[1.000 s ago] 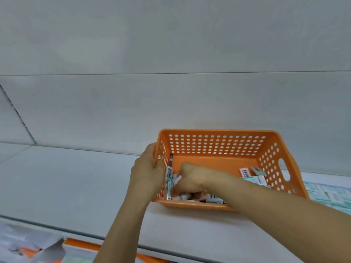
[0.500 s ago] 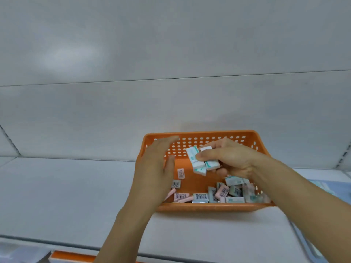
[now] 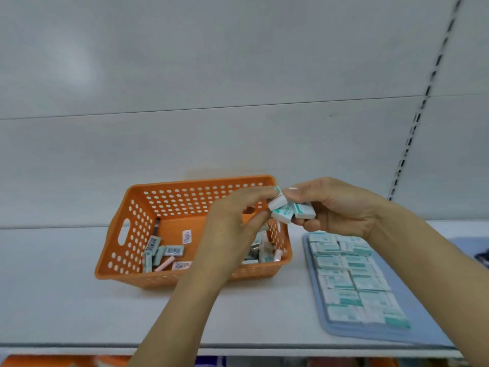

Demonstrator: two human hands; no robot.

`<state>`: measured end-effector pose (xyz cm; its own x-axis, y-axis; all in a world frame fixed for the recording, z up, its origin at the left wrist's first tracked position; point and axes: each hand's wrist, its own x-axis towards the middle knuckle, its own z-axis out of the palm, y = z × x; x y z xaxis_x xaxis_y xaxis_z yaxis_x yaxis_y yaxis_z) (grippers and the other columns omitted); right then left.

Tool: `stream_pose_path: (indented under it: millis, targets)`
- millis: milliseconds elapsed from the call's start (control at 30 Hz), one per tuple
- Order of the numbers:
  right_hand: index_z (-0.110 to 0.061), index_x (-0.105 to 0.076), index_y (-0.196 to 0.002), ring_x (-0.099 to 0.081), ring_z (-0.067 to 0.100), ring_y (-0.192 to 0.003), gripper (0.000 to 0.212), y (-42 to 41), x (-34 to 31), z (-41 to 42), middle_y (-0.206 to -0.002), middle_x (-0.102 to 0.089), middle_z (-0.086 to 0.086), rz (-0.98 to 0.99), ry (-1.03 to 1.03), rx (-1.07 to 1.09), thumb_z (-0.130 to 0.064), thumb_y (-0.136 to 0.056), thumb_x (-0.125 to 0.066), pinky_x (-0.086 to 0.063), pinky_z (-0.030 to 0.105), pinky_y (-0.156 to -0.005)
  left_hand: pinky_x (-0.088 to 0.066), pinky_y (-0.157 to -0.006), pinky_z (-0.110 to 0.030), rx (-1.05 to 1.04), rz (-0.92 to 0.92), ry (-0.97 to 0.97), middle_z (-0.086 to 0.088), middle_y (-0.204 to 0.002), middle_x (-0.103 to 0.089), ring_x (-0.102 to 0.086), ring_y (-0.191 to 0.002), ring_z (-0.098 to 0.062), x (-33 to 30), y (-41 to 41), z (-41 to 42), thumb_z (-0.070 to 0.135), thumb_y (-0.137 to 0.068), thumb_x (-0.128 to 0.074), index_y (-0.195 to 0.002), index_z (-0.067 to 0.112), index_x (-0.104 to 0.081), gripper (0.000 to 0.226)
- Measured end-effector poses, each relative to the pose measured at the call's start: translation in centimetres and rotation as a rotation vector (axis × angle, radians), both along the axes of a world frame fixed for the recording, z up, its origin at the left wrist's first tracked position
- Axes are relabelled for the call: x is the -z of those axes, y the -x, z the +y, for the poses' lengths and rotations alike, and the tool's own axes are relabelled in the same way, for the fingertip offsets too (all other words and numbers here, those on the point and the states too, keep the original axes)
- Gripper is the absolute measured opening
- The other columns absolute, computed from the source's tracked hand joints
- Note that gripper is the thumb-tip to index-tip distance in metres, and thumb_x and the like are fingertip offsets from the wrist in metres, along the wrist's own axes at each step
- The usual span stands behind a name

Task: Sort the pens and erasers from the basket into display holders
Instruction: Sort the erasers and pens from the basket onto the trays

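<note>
Both hands meet above the basket (image 3: pixel 137 207): the right hand (image 3: pixel 336 205) grips several erasers (image 3: pixel 291 209), the left hand (image 3: pixel 232 221) pinches one of them

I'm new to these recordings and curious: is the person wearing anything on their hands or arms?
No. The left hand and right hand are bare, with no gloves, rings, watch or bands visible. Both forearms are uncovered as far as the picture shows; no sleeve appears.

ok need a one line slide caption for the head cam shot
Both hands, left and right, hold white-and-teal erasers above the orange basket, beside a blue tray of matching erasers.
</note>
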<state>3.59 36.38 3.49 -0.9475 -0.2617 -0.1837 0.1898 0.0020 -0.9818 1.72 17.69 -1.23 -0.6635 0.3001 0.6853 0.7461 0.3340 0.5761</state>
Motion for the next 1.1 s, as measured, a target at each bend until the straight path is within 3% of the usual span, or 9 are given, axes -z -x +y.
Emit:
stream_pose_path:
  millis: [200,333,467,533,633,733,867,1000,1100]
  targets:
    - [0.003,-0.063,-0.094,-0.054,0.016,-0.054,0.012,-3.0,0.1,5.6,-0.066,-0.062,0.01,0.042,0.021,0.069,-0.003,-0.085,-0.058,-0.044,0.021,-0.04,-0.045,-0.082,-0.015,0.016,0.044,-0.054,0.013,-0.102,-0.067,-0.06,-0.095,-0.002,-0.8,-2.4,6.6,0.016,-0.095,-0.054,-0.11,0.02,-0.064,0.018]
    - [0.005,-0.061,-0.104,-0.058,0.02,-0.056,0.014,-4.4,2.3,10.0,-0.074,-0.062,0.018,0.026,0.029,0.312,0.004,-0.09,-0.056,-0.052,0.026,-0.045,-0.05,-0.07,-0.032,0.059,-0.071,-0.058,0.012,-0.088,-0.058,-0.055,-0.078,-0.005,0.0,-4.0,10.2,0.026,-0.1,-0.042,-0.108,0.02,-0.056,0.017]
    - [-0.001,-0.065,-0.086,-0.055,0.019,-0.051,0.005,-5.5,6.4,12.7,-0.068,-0.059,0.014,-0.023,-0.082,0.512,0.003,-0.087,-0.064,-0.05,0.026,-0.042,-0.053,-0.085,-0.042,0.073,-0.313,0.197,0.007,-0.106,-0.062,-0.06,-0.096,-0.012,3.6,-3.8,11.0,0.037,-0.098,-0.04,-0.121,0.026,-0.06,0.031]
    - [0.0,-0.065,-0.087,-0.056,0.019,-0.049,0.004,-5.7,8.2,12.8,-0.067,-0.061,0.013,-0.041,-0.118,0.585,0.003,-0.084,-0.067,-0.048,0.025,-0.04,-0.053,-0.084,-0.034,0.055,-0.449,0.355,0.011,-0.097,-0.063,-0.06,-0.088,-0.007,5.3,-4.0,10.7,0.035,-0.099,-0.048,-0.121,0.033,-0.059,0.025]
    - [0.002,-0.062,-0.093,-0.06,0.018,-0.044,0.015,-5.1,10.4,12.3,-0.07,-0.065,0.018,-0.052,-0.146,0.693,0.001,-0.082,-0.072,-0.046,0.023,-0.036,-0.052,-0.074,-0.029,0.052,-0.521,0.406,0.011,-0.083,-0.061,-0.056,-0.072,-0.005,7.0,-4.0,10.7,0.03,-0.094,-0.059,-0.1,0.031,-0.061,0.007]
    - [0.005,-0.061,-0.094,-0.057,0.017,-0.037,0.013,-4.5,11.9,11.9,-0.064,-0.065,0.018,-0.027,-0.251,0.725,0.0,-0.085,-0.069,-0.042,0.023,-0.034,-0.052,-0.079,-0.034,0.006,-0.435,0.483,0.012,-0.09,-0.062,-0.057,-0.081,-0.004,7.9,-3.5,11.2,0.031,-0.092,-0.061,-0.093,0.028,-0.063,0.004]
    - [-0.006,-0.064,-0.092,-0.054,0.011,-0.039,0.007,-4.9,12.8,11.9,-0.067,-0.066,0.012,0.041,-0.512,0.637,-0.007,-0.087,-0.068,-0.04,0.022,-0.039,-0.044,-0.091,-0.027,-0.032,-0.168,0.553,0.015,-0.113,-0.051,-0.042,-0.109,-0.004,9.1,-3.7,10.9,0.041,-0.094,-0.056,-0.113,0.029,-0.065,0.024]
    - [-0.018,-0.06,-0.105,-0.063,0.013,-0.082,0.024,-5.6,13.3,12.1,-0.1,-0.062,-0.002,0.101,-0.739,0.522,-0.014,-0.084,-0.071,-0.051,0.027,-0.068,-0.031,-0.106,-0.02,0.014,-0.174,0.567,0.016,-0.14,-0.045,-0.032,-0.13,0.0,10.0,-3.3,10.1,0.038,-0.093,-0.06,-0.125,0.032,-0.063,0.033]
    - [-0.018,-0.048,-0.123,-0.056,0.012,-0.088,0.04,-5.4,13.3,11.5,-0.103,-0.056,-0.003,0.179,-0.839,0.516,-0.014,-0.088,-0.066,-0.045,0.028,-0.073,-0.033,-0.105,-0.019,0.029,-0.184,0.54,0.013,-0.139,-0.05,-0.037,-0.13,-0.002,10.0,-3.0,10.4,0.028,-0.095,-0.058,-0.121,0.028,-0.067,0.027]
